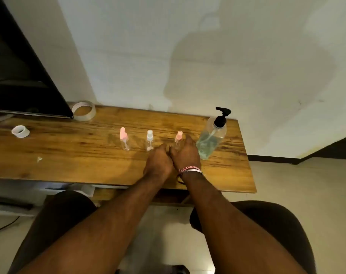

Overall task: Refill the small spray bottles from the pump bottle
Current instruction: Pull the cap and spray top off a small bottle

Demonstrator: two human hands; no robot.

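**Hands meet in front of the rightmost spray bottle**

At the near edge of the wooden table (69, 161), both forearms reach in and the two hands touch side by side. Left hand (158, 162) has fingers curled in; whether anything is inside them, cannot tell. Right hand (185, 155), with a braided wristband (190, 169), sits just right of it, fingers bent toward the pink-capped spray bottle (179, 136). That bottle stands upright, long axis vertical, directly beyond the right hand's fingertips, lower body hidden behind them, so a grip can't be confirmed. Right hand is the nearer one to it.

Just left, the white-capped spray bottle (149, 140) stands upright, close beyond the left hand. Further left, well apart from both hands, a second pink spray bottle (124, 140). All three small, clear, slim plastic cylinders; look empty.

Right of the hands, the pump bottle (212, 139): big, clear, soft-shouldered plastic, black pump head, greenish liquid low inside. Likely next: uncap the right bottle.

Far left: two tape rolls (84, 110) (20, 131), glossy; dark screen (19, 76) against the wall.
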